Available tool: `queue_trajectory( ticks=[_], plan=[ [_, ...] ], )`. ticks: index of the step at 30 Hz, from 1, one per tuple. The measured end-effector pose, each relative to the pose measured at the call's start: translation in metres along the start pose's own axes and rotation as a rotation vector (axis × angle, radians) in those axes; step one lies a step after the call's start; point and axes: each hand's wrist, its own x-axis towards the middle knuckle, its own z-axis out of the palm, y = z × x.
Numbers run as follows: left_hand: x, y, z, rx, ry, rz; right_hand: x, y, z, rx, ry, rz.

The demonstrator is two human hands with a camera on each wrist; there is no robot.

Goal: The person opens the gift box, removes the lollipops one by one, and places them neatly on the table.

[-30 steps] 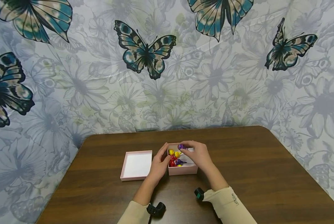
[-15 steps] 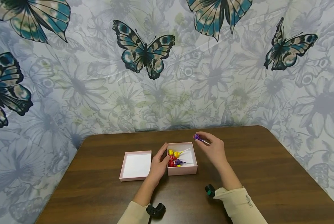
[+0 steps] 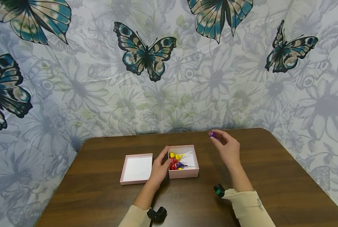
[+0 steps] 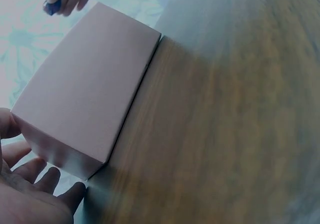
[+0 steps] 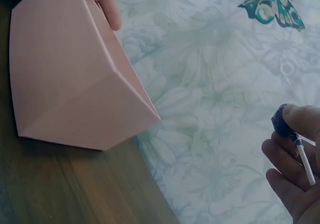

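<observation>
My right hand pinches a purple-wrapped lollipop in the air, right of and beyond the pink box. In the right wrist view the lollipop sits between thumb and fingers, its white stick pointing down along the palm. My left hand holds the box by its left side, thumb over the rim and the other fingers along the outer wall. Inside the open box, yellow lollipops, red ones and a purple one lie with their heads toward the left wall.
Left of the box lies its shallow pink lid, white inside face up. The brown wooden table has rounded far corners, and a butterfly-print cloth hangs behind it. Black bands are worn on both wrists.
My right hand has lifted the purple lollipop out of the box and carried it right and away from me. The left hand stays on the box.
</observation>
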Motion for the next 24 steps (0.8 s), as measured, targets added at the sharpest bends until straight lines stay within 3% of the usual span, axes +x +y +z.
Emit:
queue_trajectory(
  ticks=[12, 19, 24],
  plan=[
    [-0.001, -0.001, -0.001, 0.010, 0.004, 0.000, 0.006, 0.038, -0.011, -0.037, 0.163, 0.131],
    [-0.003, 0.000, -0.005, 0.002, 0.022, 0.000, 0.005, 0.049, -0.012, -0.048, 0.155, 0.199],
    [-0.002, -0.001, -0.002, -0.006, -0.007, 0.014, 0.000, 0.060, -0.015, -0.131, 0.158, 0.254]
  ],
)
